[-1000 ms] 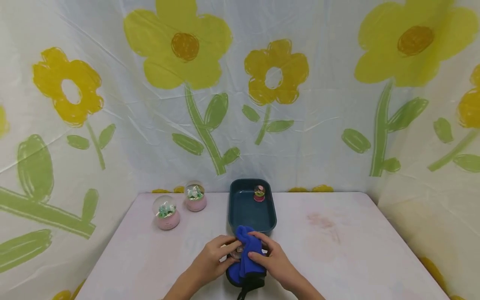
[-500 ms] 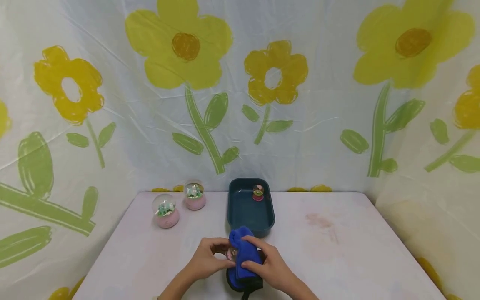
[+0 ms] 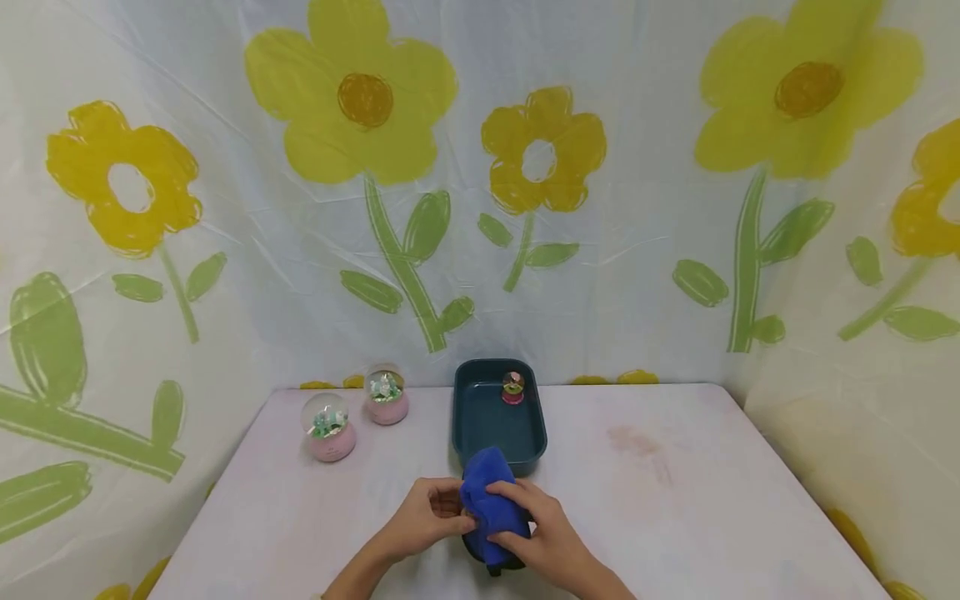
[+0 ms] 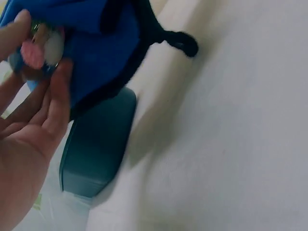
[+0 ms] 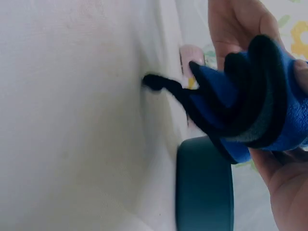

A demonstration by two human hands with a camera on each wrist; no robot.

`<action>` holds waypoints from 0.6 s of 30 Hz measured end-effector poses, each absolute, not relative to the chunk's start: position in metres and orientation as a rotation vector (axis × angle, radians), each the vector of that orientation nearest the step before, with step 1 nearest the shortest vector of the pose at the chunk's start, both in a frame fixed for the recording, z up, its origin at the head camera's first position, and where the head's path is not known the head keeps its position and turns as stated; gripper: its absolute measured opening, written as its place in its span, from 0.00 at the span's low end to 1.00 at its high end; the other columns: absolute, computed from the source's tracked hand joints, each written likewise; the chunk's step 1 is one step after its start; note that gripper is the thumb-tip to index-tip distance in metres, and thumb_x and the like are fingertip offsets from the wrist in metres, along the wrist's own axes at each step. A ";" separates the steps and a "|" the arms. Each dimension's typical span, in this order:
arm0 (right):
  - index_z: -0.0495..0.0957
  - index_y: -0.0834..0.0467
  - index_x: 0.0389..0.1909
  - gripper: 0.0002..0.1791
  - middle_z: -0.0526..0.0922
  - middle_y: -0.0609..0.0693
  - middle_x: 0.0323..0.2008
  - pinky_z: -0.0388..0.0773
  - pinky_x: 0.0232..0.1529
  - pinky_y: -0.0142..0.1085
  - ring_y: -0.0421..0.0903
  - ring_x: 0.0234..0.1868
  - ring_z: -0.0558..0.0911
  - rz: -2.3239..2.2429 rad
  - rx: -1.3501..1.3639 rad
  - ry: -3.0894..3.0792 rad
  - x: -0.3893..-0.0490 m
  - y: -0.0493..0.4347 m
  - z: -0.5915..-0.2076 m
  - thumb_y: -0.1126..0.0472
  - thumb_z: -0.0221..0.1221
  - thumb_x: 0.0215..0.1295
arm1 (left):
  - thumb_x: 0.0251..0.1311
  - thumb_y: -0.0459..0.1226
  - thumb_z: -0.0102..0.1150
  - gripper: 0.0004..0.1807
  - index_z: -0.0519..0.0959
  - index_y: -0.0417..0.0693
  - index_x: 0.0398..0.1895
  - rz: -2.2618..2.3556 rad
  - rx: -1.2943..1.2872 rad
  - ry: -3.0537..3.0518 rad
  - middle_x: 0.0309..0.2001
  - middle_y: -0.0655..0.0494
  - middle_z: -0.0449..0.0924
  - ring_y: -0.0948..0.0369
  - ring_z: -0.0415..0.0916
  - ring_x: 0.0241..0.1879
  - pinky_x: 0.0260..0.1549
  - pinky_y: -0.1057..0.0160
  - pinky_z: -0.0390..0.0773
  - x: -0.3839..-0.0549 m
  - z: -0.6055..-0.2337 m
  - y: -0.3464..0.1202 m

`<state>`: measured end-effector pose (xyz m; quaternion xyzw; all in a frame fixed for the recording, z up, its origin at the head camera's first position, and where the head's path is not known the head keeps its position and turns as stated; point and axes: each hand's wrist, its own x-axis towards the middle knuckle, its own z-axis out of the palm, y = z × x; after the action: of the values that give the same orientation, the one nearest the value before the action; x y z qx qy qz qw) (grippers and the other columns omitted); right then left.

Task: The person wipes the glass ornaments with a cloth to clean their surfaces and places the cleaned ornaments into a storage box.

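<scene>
My left hand (image 3: 420, 521) pinches a small snow globe (image 4: 42, 50) between thumb and fingers; pink, white and green bits show inside it in the left wrist view. A blue cloth (image 3: 493, 500) with black edging and a black loop is folded around the globe and hides it in the head view. My right hand (image 3: 553, 533) grips this cloth from the right side, thumb and fingers bent over it. Both hands hold their things above the table, just in front of a dark teal tray (image 3: 495, 433).
Inside the tray, near its back right corner, stands another small snow globe (image 3: 513, 389) with a red-pink base. Two larger snow globes, one nearer (image 3: 332, 442) and one farther (image 3: 387, 408), sit on pink bases at the table's left. A flowered curtain (image 3: 637, 275) hangs behind the table.
The cloth has shifted over the small globe, which showed between the left fingers earlier and is now covered in the head view. Both hands stay close together.
</scene>
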<state>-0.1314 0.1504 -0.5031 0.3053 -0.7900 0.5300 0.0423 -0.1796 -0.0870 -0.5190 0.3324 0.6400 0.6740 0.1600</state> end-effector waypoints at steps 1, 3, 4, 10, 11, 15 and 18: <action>0.71 0.47 0.63 0.27 0.74 0.55 0.58 0.80 0.45 0.41 0.56 0.55 0.77 1.660 0.894 -2.406 -0.134 0.151 -0.503 0.55 0.65 0.62 | 0.60 0.32 0.65 0.21 0.77 0.35 0.56 1.927 0.977 1.875 0.46 0.46 0.83 0.54 0.83 0.42 0.41 0.57 0.81 -0.181 -0.518 -0.085; 0.71 0.50 0.62 0.27 0.75 0.58 0.58 0.81 0.44 0.41 0.56 0.52 0.79 1.728 0.826 -2.399 -0.140 0.152 -0.502 0.57 0.66 0.62 | 0.59 0.32 0.66 0.22 0.77 0.36 0.57 1.922 1.056 1.956 0.47 0.47 0.83 0.55 0.82 0.43 0.42 0.56 0.81 -0.183 -0.516 -0.082; 0.71 0.51 0.62 0.27 0.74 0.61 0.59 0.81 0.43 0.42 0.57 0.51 0.80 1.768 0.793 -2.396 -0.140 0.152 -0.501 0.58 0.66 0.62 | 0.59 0.32 0.66 0.23 0.77 0.36 0.58 1.917 1.109 2.000 0.48 0.48 0.83 0.56 0.82 0.44 0.42 0.55 0.81 -0.183 -0.515 -0.080; 0.70 0.55 0.65 0.28 0.67 0.69 0.63 0.81 0.44 0.44 0.59 0.51 0.79 2.027 0.596 -2.396 -0.147 0.153 -0.493 0.59 0.64 0.64 | 0.52 0.32 0.71 0.24 0.80 0.40 0.54 1.800 1.487 2.386 0.49 0.52 0.83 0.57 0.81 0.47 0.43 0.58 0.80 -0.185 -0.507 -0.076; 0.69 0.55 0.65 0.28 0.66 0.69 0.64 0.81 0.44 0.44 0.59 0.52 0.79 2.071 0.560 -2.404 -0.148 0.154 -0.491 0.58 0.63 0.65 | 0.50 0.31 0.72 0.24 0.81 0.41 0.54 1.740 1.550 2.462 0.49 0.52 0.82 0.57 0.80 0.48 0.44 0.60 0.80 -0.185 -0.506 -0.076; 0.65 0.58 0.68 0.30 0.66 0.67 0.64 0.79 0.46 0.47 0.56 0.53 0.77 2.273 0.415 -2.426 -0.146 0.156 -0.489 0.55 0.60 0.69 | 0.46 0.27 0.74 0.28 0.81 0.46 0.54 1.409 1.817 2.718 0.51 0.50 0.81 0.57 0.79 0.50 0.47 0.65 0.77 -0.182 -0.503 -0.076; 0.64 0.58 0.70 0.31 0.67 0.65 0.64 0.78 0.48 0.48 0.55 0.53 0.77 2.333 0.360 -2.434 -0.145 0.156 -0.489 0.54 0.59 0.69 | 0.43 0.26 0.74 0.30 0.80 0.47 0.55 1.314 1.918 2.786 0.50 0.50 0.80 0.58 0.78 0.48 0.47 0.67 0.77 -0.181 -0.505 -0.076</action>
<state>-0.1448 0.1560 -0.4895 0.1054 -0.7122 0.6828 -0.1244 -0.1814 -0.0756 -0.5055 0.5130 0.7450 0.3515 -0.2413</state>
